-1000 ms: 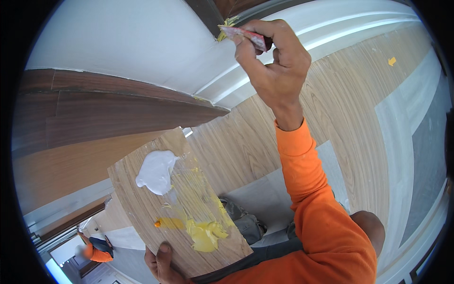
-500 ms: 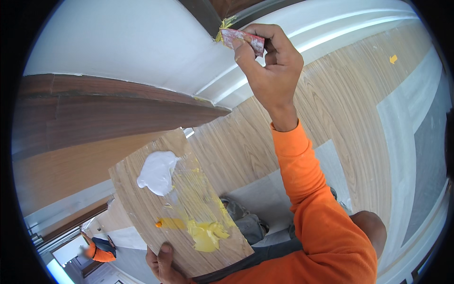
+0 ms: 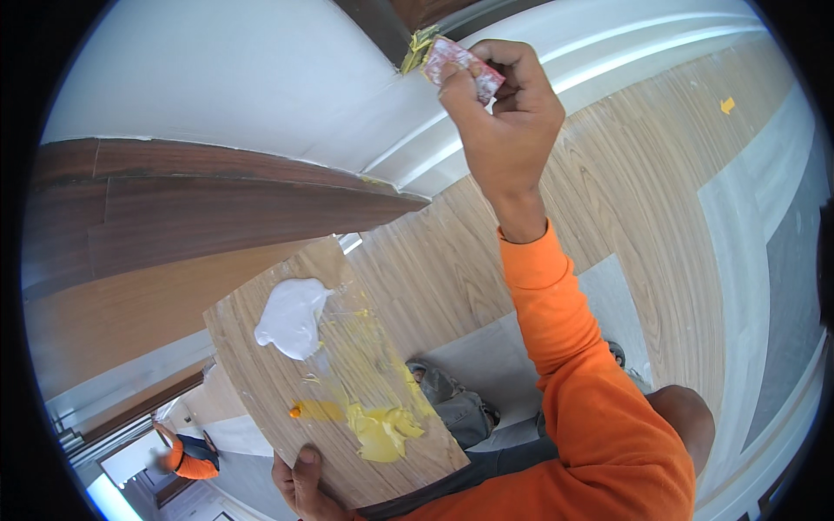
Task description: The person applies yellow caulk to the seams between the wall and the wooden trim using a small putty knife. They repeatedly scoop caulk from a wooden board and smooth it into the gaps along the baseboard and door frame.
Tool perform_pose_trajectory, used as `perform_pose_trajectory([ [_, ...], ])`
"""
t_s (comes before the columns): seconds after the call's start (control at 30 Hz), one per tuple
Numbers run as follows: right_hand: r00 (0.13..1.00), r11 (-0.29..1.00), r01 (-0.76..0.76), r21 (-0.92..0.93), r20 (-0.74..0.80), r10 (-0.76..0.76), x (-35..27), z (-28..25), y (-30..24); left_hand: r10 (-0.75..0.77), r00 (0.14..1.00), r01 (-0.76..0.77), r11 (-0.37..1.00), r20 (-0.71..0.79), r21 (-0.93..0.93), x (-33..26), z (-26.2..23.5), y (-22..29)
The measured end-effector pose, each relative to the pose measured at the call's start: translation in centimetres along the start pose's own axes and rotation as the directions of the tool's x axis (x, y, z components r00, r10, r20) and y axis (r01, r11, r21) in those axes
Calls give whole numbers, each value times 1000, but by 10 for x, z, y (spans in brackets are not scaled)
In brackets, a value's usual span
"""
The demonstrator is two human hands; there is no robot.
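Observation:
My right hand (image 3: 512, 130) pinches a small flat red scraper (image 3: 462, 69) smeared with white, thumb on its near face. The scraper is beside a dark frame corner (image 3: 395, 39), where yellow putty (image 3: 418, 50) is spread in a rough patch; whether it touches the patch I cannot tell. Lower down, my left hand (image 3: 304, 486) grips the near edge of a wood-grain board (image 3: 252, 365), thumb on top and fingers mostly hidden beneath. On the board lie a white putty mound (image 3: 293, 319), a yellow putty lump (image 3: 382, 432) and a small orange dab (image 3: 300, 410).
A white wall (image 3: 226, 78) meets a dark wood trim (image 3: 191, 208) on the left. Wood-look flooring (image 3: 608, 208) with grey sheets (image 3: 747, 226) spreads to the right; a yellow arrow marker (image 3: 727, 106) lies on it. Another person in orange (image 3: 193, 460) is far off at lower left.
My right hand has shifted slightly right, drawing the scraper away from the corner and tilting it more steeply. More of the yellow patch shows. The board is nearly still in my left hand.

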State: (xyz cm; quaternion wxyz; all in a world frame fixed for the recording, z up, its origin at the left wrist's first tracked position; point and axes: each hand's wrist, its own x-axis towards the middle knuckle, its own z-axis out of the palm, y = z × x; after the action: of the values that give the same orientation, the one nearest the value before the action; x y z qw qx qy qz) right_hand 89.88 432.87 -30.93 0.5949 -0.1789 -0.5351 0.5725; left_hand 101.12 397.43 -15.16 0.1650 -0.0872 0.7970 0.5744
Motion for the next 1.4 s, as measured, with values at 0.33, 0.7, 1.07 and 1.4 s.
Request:
perform_pose_trajectory([
  [0.33,997,998,-63,13,41,63,-1,3,-5,-34,998,34,999,-43,-11,-5,0,8],
  [0.7,988,997,-29,70,151,18,5,-11,-9,-45,999,45,998,13,-51,-14,6,8],
  [1.07,988,999,-31,42,154,25,13,-34,-9,-35,974,26,999,-224,-40,-31,41,12],
  [1.4,965,949,-256,186,114,238,15,-47,-59,-46,999,46,996,-3,-80,-45,8,13],
])
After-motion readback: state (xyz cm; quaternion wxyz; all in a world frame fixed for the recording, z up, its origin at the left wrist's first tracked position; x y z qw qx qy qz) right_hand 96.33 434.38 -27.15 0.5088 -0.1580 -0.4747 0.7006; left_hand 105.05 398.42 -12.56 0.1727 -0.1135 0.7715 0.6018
